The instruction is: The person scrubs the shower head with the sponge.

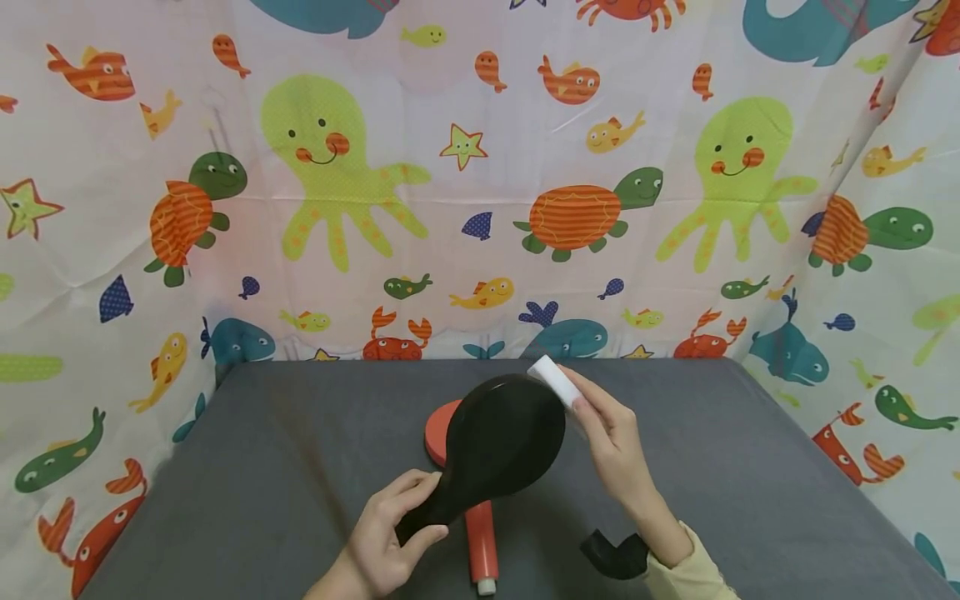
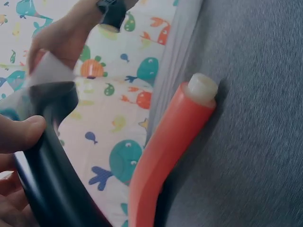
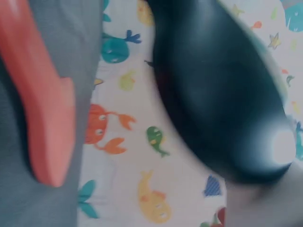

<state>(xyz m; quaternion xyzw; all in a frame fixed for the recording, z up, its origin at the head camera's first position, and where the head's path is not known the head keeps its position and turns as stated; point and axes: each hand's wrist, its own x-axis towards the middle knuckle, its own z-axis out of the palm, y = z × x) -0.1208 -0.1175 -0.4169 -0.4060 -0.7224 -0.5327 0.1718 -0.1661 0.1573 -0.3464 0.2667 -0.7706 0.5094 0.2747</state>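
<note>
My left hand [image 1: 386, 533] grips the handle of a glossy black paddle-shaped thing [image 1: 506, 437], its rounded head tilted up to the right. Between the fingers and thumb of my right hand [image 1: 611, 442] is a small white block [image 1: 555, 381], right at the upper right edge of the black head. The left wrist view shows the thumb [image 2: 33, 130] lying along the black handle. Blurred in the right wrist view, the black head [image 3: 222, 99] overlaps the white block [image 3: 260, 203].
Behind the black thing, a red round-headed thing [image 1: 482, 542] with a white-tipped handle lies on the grey table [image 1: 300, 467]. A dark band [image 1: 617, 556] is around the right wrist. A curtain [image 1: 465, 275] printed with sea animals stands along the table's back and sides.
</note>
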